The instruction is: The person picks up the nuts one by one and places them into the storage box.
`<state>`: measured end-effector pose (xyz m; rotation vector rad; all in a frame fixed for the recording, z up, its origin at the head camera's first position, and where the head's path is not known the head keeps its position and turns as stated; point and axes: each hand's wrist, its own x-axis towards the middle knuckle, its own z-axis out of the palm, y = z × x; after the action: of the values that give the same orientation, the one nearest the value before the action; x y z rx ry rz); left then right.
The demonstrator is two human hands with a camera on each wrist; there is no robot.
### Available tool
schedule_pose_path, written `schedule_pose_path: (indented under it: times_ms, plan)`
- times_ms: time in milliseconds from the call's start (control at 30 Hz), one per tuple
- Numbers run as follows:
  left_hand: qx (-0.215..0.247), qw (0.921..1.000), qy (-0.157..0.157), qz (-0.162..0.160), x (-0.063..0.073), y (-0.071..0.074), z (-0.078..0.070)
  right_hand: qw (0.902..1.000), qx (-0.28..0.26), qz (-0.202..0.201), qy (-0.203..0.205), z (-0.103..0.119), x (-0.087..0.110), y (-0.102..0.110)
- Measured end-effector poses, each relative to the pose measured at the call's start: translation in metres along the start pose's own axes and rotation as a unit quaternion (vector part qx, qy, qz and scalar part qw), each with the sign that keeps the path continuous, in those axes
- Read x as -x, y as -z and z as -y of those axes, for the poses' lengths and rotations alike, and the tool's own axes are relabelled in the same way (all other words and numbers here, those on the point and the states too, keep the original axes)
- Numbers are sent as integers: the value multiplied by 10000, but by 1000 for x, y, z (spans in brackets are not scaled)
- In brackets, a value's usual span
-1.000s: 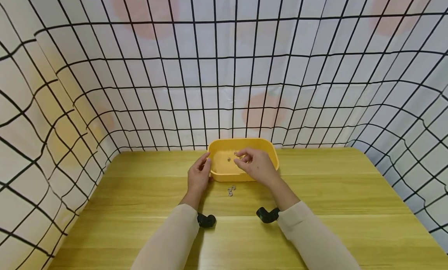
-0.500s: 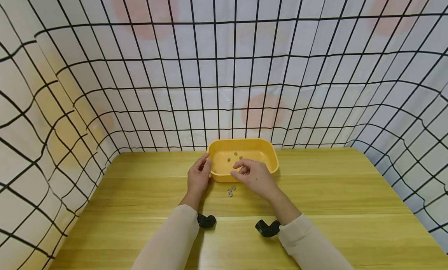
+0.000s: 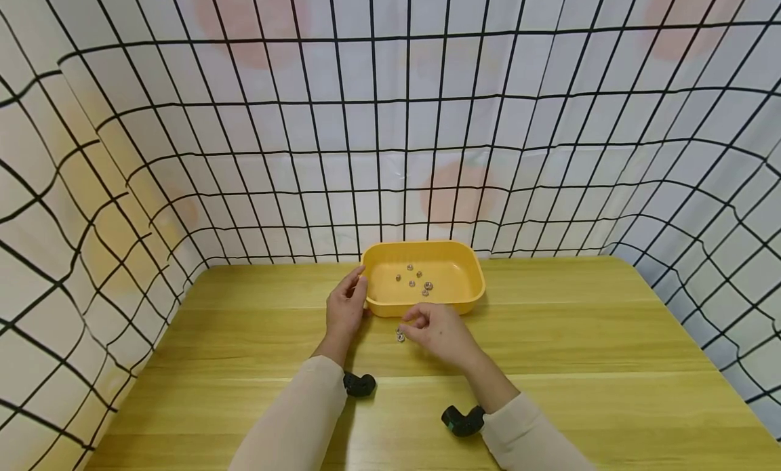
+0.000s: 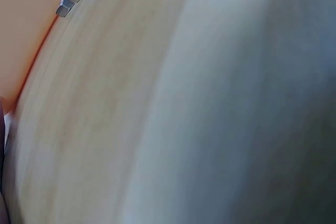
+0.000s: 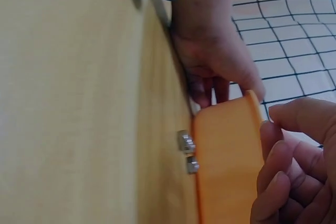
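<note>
A yellow plastic tray [image 3: 386,310] stands at the back of the table with several small metal nuts [image 3: 428,286] inside. My left hand [image 3: 345,313] holds the tray's left end, thumb at the rim and fingers against the outer wall, as the right wrist view shows. Just in front of the tray, a few silvery hex nuts [image 3: 401,337] lie close together on the wood; the right wrist view has these nuts [image 5: 185,141] beside the tray wall. My right hand [image 3: 441,332] hovers over them, fingers loosely bent, thumb and forefinger slightly apart with nothing visible between. Its fingers partly cover the nuts in the head view.
The wooden table [image 3: 244,362] extends to both sides and toward me. Behind it and at the sides hangs a white cloth [image 3: 421,125] with a black grid. A black wrist device [image 3: 360,385] sits at each cuff.
My right hand has moved from above the tray down toward me, to the nuts on the table. More nuts inside the tray are now uncovered. The left hand stays in place.
</note>
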<state>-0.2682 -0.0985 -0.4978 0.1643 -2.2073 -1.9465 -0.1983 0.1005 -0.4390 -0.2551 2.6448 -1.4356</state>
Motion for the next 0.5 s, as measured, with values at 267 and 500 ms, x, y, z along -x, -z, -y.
schedule_pose_path:
  times_ms: [267, 500]
  plan:
    - [83, 9999, 49, 27, 0, 0, -1, 9991, 378, 187, -7, -15, 0, -9]
    - [75, 9999, 93, 36, 0, 0, -1, 9973, 668, 299, -25, -23, -1, -15]
